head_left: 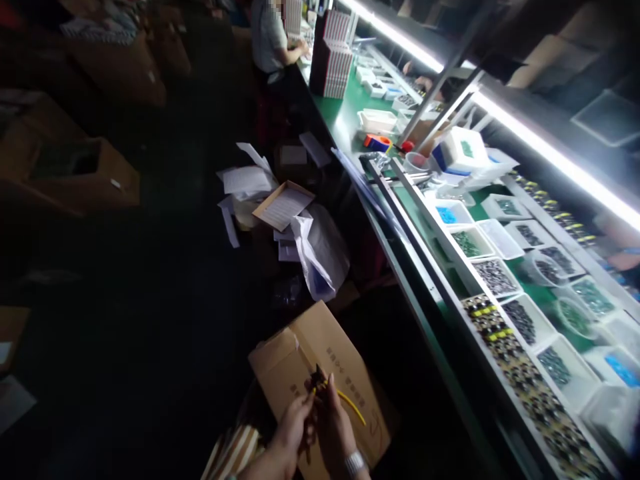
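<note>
"What's in the hands?"

"Going from the left, a striped sleeve point(231, 453) leads to the left hand point(286, 437). Next comes a small dark piece point(316, 380), with a thin yellow cord point(351, 408) running out of it to the right. The right hand point(333, 427) follows, a metal wristband point(355, 462) on its wrist."

"How will that handle?"

"Light, I'd judge. The cord looks soft and falls in a loose curve, so it probably won't keep a line unless held close. The dark piece is tiny and could slip, so the best hold looks to be on its body, right where the cord meets it."

"And the hands?"

"Raised and close together, not spread, with the fingers of both pinching the small dark piece above a cardboard carton point(320, 340). Which fingertip bears on what, I can't tell."

"What's further right?"

"A person point(270, 37) stands at the far end of the worktop point(345, 123). Nearer, white plastic trays point(495, 277) of small parts line it."
</note>
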Action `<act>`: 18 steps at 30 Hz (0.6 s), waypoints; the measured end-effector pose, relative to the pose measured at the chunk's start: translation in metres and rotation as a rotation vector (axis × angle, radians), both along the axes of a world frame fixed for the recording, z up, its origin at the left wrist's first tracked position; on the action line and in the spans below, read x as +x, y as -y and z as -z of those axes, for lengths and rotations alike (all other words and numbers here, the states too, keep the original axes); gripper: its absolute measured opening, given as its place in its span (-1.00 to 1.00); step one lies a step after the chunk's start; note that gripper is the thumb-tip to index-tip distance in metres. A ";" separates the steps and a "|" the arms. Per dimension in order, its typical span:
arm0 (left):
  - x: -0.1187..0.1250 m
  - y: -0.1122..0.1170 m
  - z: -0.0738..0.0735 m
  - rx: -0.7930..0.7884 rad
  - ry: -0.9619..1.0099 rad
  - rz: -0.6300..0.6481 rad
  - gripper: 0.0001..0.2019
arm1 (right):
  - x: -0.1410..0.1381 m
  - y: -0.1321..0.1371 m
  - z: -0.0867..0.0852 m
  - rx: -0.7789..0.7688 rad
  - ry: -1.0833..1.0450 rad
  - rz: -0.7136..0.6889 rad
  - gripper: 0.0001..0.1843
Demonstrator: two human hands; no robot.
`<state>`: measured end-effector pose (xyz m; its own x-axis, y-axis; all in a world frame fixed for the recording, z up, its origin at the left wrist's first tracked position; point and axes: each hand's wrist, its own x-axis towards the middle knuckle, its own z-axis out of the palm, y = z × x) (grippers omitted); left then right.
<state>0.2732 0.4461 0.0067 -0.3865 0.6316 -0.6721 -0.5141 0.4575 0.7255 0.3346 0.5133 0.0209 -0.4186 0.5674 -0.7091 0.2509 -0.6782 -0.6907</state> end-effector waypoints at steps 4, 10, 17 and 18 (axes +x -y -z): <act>-0.028 0.006 0.008 -0.048 -0.151 0.115 -0.45 | -0.017 -0.032 -0.001 0.184 0.166 -0.090 -0.02; -0.126 -0.004 0.048 -0.295 -0.585 0.139 -0.64 | -0.068 -0.112 -0.001 0.592 0.423 -0.525 -0.26; -0.153 -0.027 0.078 -0.424 -0.661 0.354 -0.74 | -0.191 -0.134 0.018 0.932 0.588 -1.355 -0.79; -0.155 -0.026 0.081 -0.426 -0.650 0.380 -0.76 | -0.205 -0.130 0.023 0.963 0.592 -1.453 -0.79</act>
<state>0.1181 0.4723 -0.0741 -0.5903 0.5406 -0.5994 0.1865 0.8138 0.5504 0.1297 0.6433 -0.0020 -0.7371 0.2791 -0.6155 0.5330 0.8000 -0.2756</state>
